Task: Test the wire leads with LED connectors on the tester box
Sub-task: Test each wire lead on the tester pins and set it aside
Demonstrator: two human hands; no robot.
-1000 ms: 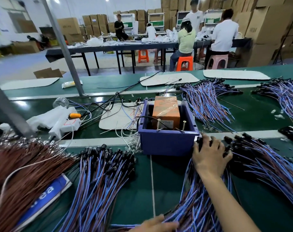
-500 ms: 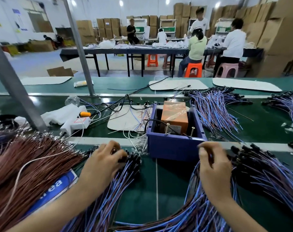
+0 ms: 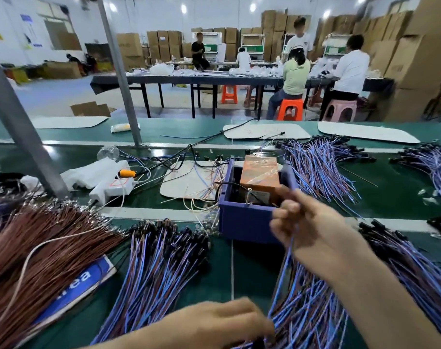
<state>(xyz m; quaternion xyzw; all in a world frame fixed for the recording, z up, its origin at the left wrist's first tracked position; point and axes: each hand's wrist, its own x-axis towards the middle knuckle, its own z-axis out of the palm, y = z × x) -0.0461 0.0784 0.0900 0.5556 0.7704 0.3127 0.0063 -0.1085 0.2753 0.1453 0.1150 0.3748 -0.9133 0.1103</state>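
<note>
Lead test: one lead picked and held up at the tester box.

Right hand (image 3: 312, 222), centre-right of frame: fingers curled, pinching a single wire lead (image 3: 290, 245) just in front of the tester box (image 3: 247, 222), a blue tub w/ orange unit inside, mid-frame on the green worktop (image 3: 395, 192). Left hand (image 3: 219, 321), bottom centre: lies over the tails of the heap of leads (image 3: 310, 311); can't tell if it grips or only rests. Step, as I judge it: lead chosen, not yet on the contacts. Next move prob. calls for bringing its connector end to the contact post (image 3: 249, 189) inside the tub w/o dragging neighbours along. Hard to see: right hand motion-blurred, LED connector hidden in its fingers; only one post clear; left fingertips smeared; heap cut off at bottom edge.
</note>
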